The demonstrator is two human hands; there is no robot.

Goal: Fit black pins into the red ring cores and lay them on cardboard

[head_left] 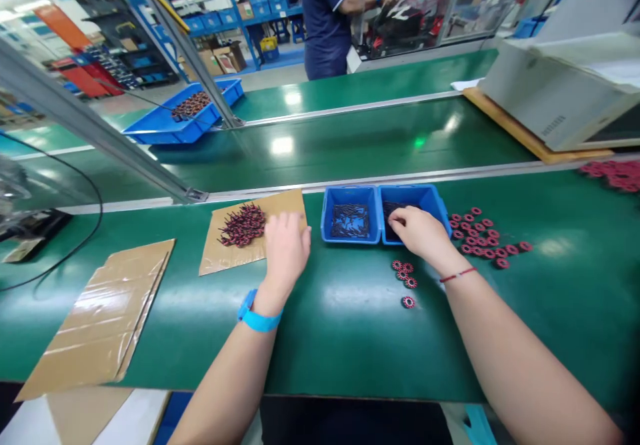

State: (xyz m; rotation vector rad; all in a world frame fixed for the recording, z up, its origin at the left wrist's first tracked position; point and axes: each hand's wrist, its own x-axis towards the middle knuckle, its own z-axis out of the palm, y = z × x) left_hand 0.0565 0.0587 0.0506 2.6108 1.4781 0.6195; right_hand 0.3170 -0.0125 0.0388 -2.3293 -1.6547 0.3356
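Note:
My left hand [287,245] hovers over the right part of a cardboard sheet [280,205], beside a heap of small red-and-black ring parts with black pins [243,225]. Its thumb stands apart from the bent fingers, whose tips are hidden, and I see nothing held. Over the right blue bin [437,208], my right hand [417,230] reaches in with thumb and fingertips pinched among dark pieces. Whatever it grips is too small to make out. The left blue bin [325,221] holds thin black pieces [350,219]. Several red-and-black rings [409,282] lie just below the bins.
More red rings [480,235] are scattered right of the bins, with another heap [615,175] at the far right. Flat cardboard [105,311] lies at left. Behind the metal rail stand a blue tray [170,135] and a grey machine [560,91]. A person [325,25] works beyond.

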